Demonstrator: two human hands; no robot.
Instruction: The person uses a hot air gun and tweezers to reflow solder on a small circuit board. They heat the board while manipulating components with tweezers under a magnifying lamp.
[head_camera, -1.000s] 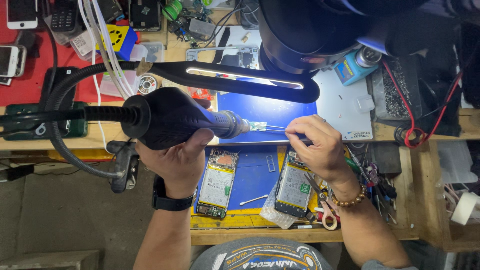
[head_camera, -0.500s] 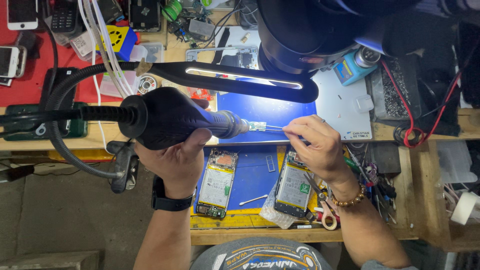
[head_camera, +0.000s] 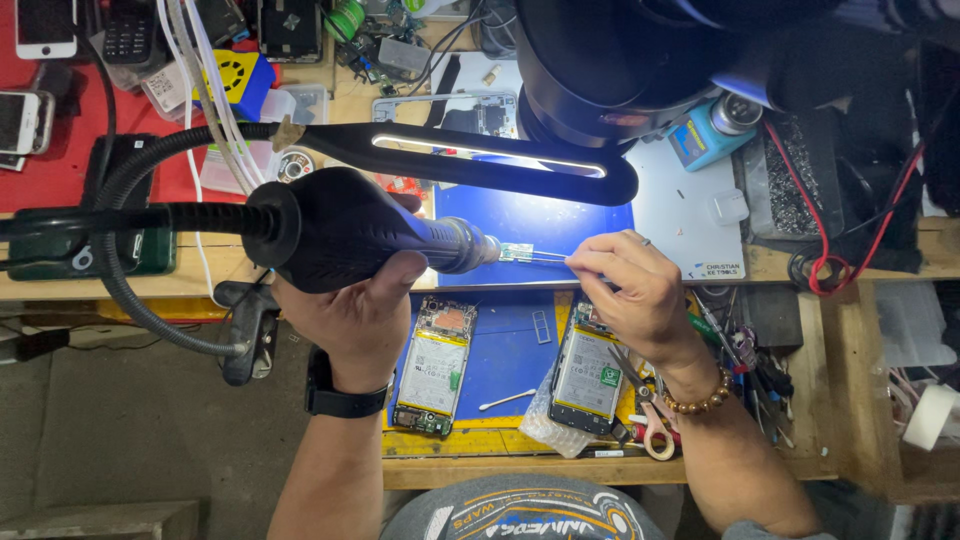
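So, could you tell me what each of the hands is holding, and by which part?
Left hand grips the hot-air gun by its dark handle; right hand pinches tweezers at their rear end, tips on a small green board.

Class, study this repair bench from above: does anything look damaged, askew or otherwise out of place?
Two phones lie with their backs off, batteries and boards exposed, both slightly tilted on the blue mat. A cotton swab lies loose between them. Tools are heaped beside the right hand. Nothing looks spilled.
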